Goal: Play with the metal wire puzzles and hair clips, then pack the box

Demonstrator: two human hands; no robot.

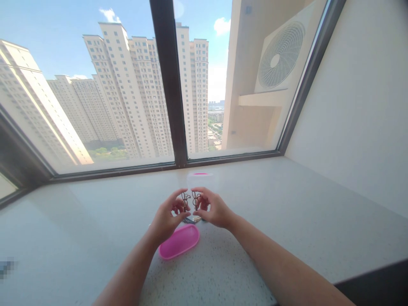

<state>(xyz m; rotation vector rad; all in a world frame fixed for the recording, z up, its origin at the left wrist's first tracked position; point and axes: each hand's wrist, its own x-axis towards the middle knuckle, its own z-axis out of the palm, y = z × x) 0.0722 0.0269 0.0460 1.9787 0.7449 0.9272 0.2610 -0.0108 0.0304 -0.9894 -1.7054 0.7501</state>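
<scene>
Between the thumb and fingers of my left hand [168, 214] is a small dark-brown bunny-shaped outline piece [185, 200], held upright. My right hand [215, 208] pinches a similar bunny-shaped outline piece [195, 200], facing the first one. The two pieces are close together, with a narrow gap between them. Just below my fingertips lie small dark and light metallic-looking items [190, 220], partly hidden by my hands. A pink oblong tray or lid [180, 243] rests on the counter below, partly behind my left hand and wrist.
Behind my hands, near the window frame [180, 161], stands a whitish see-through container [200, 178] with pink on top. The pale speckled sill [207, 272] meets a white wall [360, 114] at the right. A blurred dark object [5, 267] is at the far left.
</scene>
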